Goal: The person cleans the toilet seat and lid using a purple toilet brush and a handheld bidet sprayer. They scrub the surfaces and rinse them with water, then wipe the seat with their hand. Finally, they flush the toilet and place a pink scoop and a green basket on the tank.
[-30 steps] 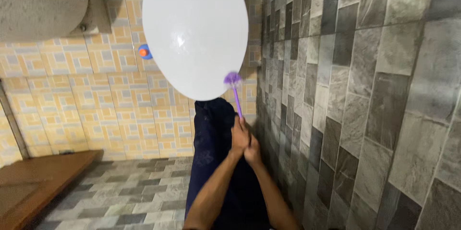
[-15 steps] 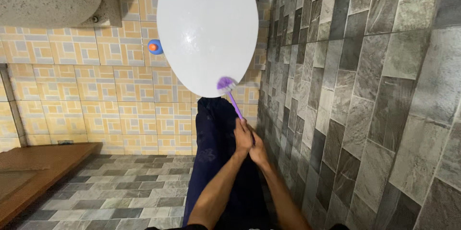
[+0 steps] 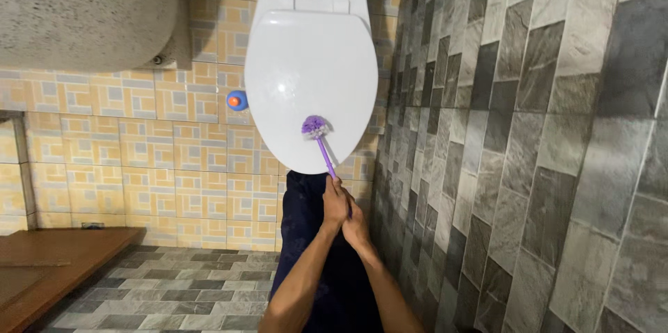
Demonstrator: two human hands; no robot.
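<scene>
I keep both hands, left [image 3: 335,202] and right [image 3: 357,225], closed on the purple brush [image 3: 321,145], scrubbing the toilet lid [image 3: 309,89] ahead of my fingers; next, sweep sideways.

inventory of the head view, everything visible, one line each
toilet lid: 1, white, closed, top centre
toilet brush: 1, purple, head on the lid's near part
round blue object with orange centre: 1, left of the lid
speckled grey basin-like object: 1, top left
yellow patterned tiles: left
grey stone tiles: right
brown wooden board: 1, bottom left
left hand: on the brush handle
right hand: gripping just below
</scene>
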